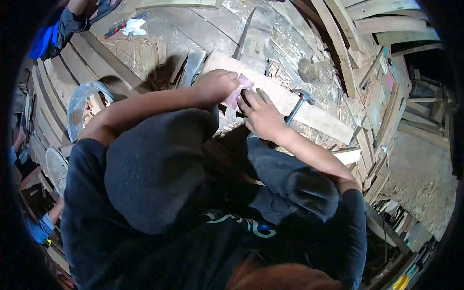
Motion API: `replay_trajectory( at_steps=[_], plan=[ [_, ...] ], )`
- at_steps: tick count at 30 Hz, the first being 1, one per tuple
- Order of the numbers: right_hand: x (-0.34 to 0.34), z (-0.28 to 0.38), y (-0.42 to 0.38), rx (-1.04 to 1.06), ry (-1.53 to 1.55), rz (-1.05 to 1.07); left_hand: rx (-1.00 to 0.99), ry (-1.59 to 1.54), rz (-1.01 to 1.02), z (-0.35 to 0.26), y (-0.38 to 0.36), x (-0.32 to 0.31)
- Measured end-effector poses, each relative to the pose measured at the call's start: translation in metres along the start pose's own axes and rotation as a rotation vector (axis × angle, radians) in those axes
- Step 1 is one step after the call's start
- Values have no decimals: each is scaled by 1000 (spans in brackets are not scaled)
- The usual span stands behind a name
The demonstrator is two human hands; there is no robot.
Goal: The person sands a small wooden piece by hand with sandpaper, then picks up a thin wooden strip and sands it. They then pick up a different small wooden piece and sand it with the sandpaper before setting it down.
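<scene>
A pale wooden board point(314, 118) lies slantwise in front of my knees. On it is a pinkish-purple sheet point(245, 82), partly covered by my hands. My left hand point(217, 86) is closed at the sheet's left edge, its fingertips hidden beneath the knuckles. With fingers spread, my right hand point(263, 116) rests at the sheet's right side, beside a dark gap or object too small to make out. A hammer point(302, 99) lies across the board just right of my right hand, head pointing away.
A clear bucket point(77, 113) with wood scraps stands at the left. Red-handled tools point(115, 29) and a white cloth point(136, 27) lie at the upper left. Wooden strips point(382, 24) are stacked at the upper right. Parts of other people show at the left edge.
</scene>
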State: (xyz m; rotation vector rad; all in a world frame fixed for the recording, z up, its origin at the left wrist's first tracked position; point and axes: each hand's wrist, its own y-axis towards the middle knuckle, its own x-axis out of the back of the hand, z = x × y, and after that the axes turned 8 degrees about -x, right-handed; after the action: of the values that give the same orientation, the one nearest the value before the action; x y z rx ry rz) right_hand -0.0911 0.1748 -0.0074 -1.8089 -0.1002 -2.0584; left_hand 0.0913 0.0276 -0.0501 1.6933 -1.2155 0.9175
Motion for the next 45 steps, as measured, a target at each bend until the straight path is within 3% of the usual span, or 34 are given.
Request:
replay_trajectory(
  at_steps=[3, 9, 13, 16, 21, 25, 29, 36, 41, 45],
  plan=[
    [9, 4, 4, -16, 18, 36, -71, -73, -142, 4, 16, -9],
    [-1, 1, 0, -9, -6, -14, -65, -81, -217, 6, 17, -13],
    [8, 3, 0, -14, -1, -4, 27, -8, -3, 1, 0, -4],
    [8, 3, 4, -9, -2, 27, -75, -56, -140, 5, 11, -11],
    [8, 2, 4, -5, -29, 33, -70, -5, -222, 13, 27, -28],
    [1, 1, -1, -22, -7, 36, 13, -14, -14, 3, 2, -9],
    [6, 3, 3, -16, -2, 38, -91, -20, -170, 8, 9, -13],
    [7, 3, 2, -16, -33, 26, 0, -121, -120, 7, 17, -8],
    [5, 0, 3, -7, 17, 16, 11, -2, -8, 3, 1, -7],
    [10, 2, 6, -5, -11, 77, -44, -27, -102, 11, 25, -11]
  ],
)
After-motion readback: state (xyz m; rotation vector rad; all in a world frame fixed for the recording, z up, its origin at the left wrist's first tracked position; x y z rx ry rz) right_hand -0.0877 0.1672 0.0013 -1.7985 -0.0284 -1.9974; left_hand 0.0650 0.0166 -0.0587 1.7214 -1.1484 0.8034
